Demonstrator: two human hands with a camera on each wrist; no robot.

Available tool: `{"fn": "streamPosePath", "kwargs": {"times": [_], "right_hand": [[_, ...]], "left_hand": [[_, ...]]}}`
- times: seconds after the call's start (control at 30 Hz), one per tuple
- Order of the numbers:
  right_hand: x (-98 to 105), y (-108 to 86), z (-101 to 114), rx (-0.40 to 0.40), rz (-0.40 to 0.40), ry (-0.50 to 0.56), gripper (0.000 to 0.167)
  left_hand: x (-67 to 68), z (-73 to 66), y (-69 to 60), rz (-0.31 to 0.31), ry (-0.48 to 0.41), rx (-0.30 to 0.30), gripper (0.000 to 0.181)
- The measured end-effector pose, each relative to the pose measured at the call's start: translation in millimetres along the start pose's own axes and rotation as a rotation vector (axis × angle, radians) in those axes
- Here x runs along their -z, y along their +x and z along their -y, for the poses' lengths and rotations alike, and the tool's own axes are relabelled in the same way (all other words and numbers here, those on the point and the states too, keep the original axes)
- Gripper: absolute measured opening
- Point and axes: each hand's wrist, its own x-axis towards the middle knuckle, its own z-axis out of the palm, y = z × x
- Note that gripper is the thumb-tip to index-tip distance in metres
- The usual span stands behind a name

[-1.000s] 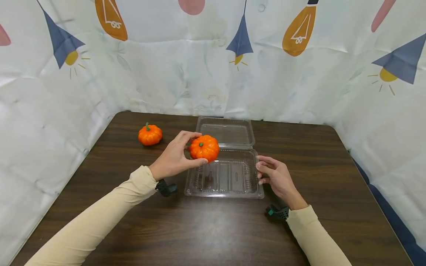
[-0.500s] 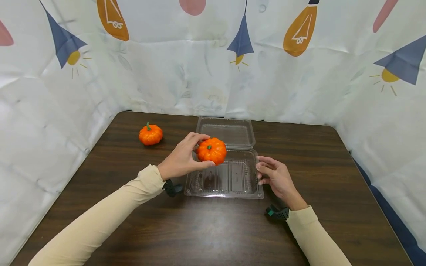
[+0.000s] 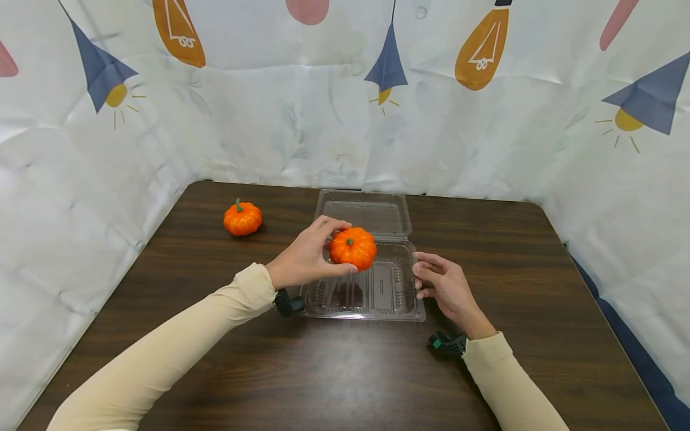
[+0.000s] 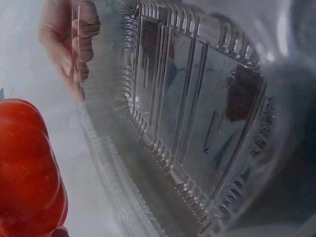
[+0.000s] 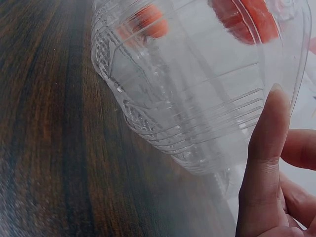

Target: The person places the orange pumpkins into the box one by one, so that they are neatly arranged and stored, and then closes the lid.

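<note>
Desk [image 3: 501, 257]: dark, smooth-looking top, so the clear container [image 3: 385, 290] could slide if pushed sideways; its thin plastic looks light and likely to flex. Lid [image 3: 366, 214] lies folded back at the far side of the base; my guess is a knock near the hinge could swing it up into the way. Right grip [image 3: 447, 290] pinches the container's right side between thumb and fingers; if it slackened, or squeezed too hard, the base might shift or buckle. Left grip [image 3: 307, 257] is curled round the held pumpkin [image 3: 353, 248], thumb on the near side, fingers on the far side. That pumpkin appears raised over the base, toward its far left part. Rounded and shiny, it could slip and drop onto the rim or hinge if the fingers loosen early. Second pumpkin [image 3: 242, 219] stands on the desk, left of the container, well apart from both hands; low risk, though the left sleeve could brush it on a backward swing.

Versus half a second ago: container and lid look unmoved, right grip same place. Left grip and held pumpkin have shifted a bit right and slightly nearer the person. Second pumpkin unchanged.
</note>
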Motion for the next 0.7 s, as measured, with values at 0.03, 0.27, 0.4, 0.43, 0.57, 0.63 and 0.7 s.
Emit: {"fn": "streamPosePath", "kwargs": {"times": [0.03,0.27,0.4,0.43,0.57,0.63,0.7], "right_hand": [[0,-0.1,0,0.0,-0.001,0.001,0.053],[0,-0.3,1,-0.001,0.0,0.006,0.052],[0,-0.1,1,-0.004,-0.003,0.007,0.051],[0,0.0,1,-0.006,0.0,0.007,0.051],[0,0.9,-1,-0.008,0.003,0.011,0.052],[0,1.4,-1,-0.008,0.004,0.013,0.053],[0,1.7,-2,-0.006,0.005,0.015,0.054]], "left_hand": [[-0.1,-0.8,0.9,0.004,-0.001,-0.004,0.073],[1.0,-3.8,7.6,0.008,0.006,-0.017,0.074],[-1.3,-1.0,12.3,0.013,0.016,-0.024,0.074],[-2.1,-0.2,13.5,0.016,0.017,-0.028,0.074],[-6.3,2.6,17.4,0.025,0.025,-0.042,0.073],[-8.4,3.2,18.9,0.029,0.03,-0.048,0.073],[-10.7,3.8,20.5,0.035,0.04,-0.056,0.074]]}}
